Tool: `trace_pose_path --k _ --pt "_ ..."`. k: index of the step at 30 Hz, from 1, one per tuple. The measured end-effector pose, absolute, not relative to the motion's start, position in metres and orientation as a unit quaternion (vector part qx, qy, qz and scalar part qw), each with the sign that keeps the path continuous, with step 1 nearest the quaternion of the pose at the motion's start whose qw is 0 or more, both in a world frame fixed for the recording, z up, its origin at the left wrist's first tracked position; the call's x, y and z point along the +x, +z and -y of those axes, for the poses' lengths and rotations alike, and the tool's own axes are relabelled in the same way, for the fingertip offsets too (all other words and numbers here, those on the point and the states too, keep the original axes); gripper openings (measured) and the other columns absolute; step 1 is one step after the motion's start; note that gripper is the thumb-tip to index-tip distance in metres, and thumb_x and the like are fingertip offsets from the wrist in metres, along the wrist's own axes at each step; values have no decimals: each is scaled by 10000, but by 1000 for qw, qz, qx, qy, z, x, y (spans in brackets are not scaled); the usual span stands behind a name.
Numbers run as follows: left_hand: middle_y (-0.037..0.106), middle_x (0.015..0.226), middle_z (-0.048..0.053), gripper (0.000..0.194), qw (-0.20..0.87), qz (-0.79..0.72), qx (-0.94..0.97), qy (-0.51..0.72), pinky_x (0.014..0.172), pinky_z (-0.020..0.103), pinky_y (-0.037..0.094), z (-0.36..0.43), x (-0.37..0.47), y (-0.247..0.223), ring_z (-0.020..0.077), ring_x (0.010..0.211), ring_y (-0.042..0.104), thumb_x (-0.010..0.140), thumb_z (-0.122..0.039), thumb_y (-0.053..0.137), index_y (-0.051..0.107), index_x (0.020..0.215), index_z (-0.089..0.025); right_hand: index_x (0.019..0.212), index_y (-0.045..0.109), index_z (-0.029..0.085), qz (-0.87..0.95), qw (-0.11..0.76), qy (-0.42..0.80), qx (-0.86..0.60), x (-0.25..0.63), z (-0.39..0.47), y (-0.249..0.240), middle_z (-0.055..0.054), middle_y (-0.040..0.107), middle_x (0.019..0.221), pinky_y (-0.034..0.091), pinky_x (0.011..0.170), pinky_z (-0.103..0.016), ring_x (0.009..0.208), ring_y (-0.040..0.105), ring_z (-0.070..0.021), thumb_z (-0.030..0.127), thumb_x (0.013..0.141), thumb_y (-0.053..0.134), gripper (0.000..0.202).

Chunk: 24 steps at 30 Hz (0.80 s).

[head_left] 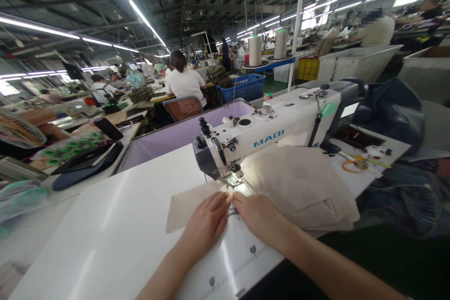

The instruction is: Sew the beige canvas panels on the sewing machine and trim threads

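1. Between eight and nine o'clock from the presser foot (235,182): smooth white tabletop (105,225), likely offering cloth little drag.
2. At eight o'clock, just left of the foot: flat beige cloth (181,208), spread on the tabletop. Looks light, thin and fairly firm, probably not fragile, perhaps prone to creasing. Best steadied with a flat palm near the edge.
3. Partly over this cloth, at about seven o'clock: left hand (211,213), palm down, fingers nearly straight and close together, thumb hidden. Cannot tell whether merely pressing or pinching.
4. At the centre: brightly lit presser foot of the white sewing machine (291,124), with fingertips of both hands close together just below, near six o'clock.
5. Between four and five o'clock: right hand (258,213), fingers bent inward. Cannot tell, with the palm side hidden, whether gripping cloth.
6. At three o'clock: broad layered cloth (298,178), beige too, looking soft and draping, probably heavier in bulk and liable to drag. Best supported from beneath or along the near edge. Cannot tell whether joined to the left piece.
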State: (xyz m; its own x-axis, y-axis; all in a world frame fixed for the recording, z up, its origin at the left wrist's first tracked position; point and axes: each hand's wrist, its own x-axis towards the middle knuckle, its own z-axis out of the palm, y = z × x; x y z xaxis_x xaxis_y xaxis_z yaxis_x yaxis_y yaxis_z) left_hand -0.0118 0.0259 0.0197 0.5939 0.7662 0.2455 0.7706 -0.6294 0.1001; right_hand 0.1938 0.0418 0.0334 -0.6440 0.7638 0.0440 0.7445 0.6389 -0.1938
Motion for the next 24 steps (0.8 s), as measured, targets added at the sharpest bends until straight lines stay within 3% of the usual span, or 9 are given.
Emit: trace_pose_path --k 12,16,20,24 --pt "628 1374 119 407 34 453 -884 -111 1098 424 495 -57 -23 11 268 1282 579 986 -266 427 607 1334 -155 1022 669 155 893 77 68 -439 182 -45 27 -87 702 1031 523 560 -285 731 709 -203 85 956 472 219" --pt "615 1399 114 405 33 452 -885 -112 1108 424 487 -58 -25 8 262 1305 566 990 -270 433 601 1342 -158 1139 655 149 887 84 28 -453 178 -26 6 -118 690 1159 517 518 -269 660 698 -179 94 957 470 266" --pt "623 1389 119 403 33 455 -883 -110 1108 432 485 -58 -26 8 266 1302 570 994 -284 435 606 1336 -156 1307 595 119 888 113 -2 -446 177 -13 -11 -172 637 1325 535 554 -246 716 704 -169 95 953 499 368" --pt "627 1382 136 424 30 461 -881 -101 1113 435 481 -59 -25 10 273 1302 570 991 -283 438 592 1356 -129 1324 592 102 888 129 -8 -442 177 -13 -18 -181 628 1349 546 546 -265 705 697 -179 98 952 497 384"
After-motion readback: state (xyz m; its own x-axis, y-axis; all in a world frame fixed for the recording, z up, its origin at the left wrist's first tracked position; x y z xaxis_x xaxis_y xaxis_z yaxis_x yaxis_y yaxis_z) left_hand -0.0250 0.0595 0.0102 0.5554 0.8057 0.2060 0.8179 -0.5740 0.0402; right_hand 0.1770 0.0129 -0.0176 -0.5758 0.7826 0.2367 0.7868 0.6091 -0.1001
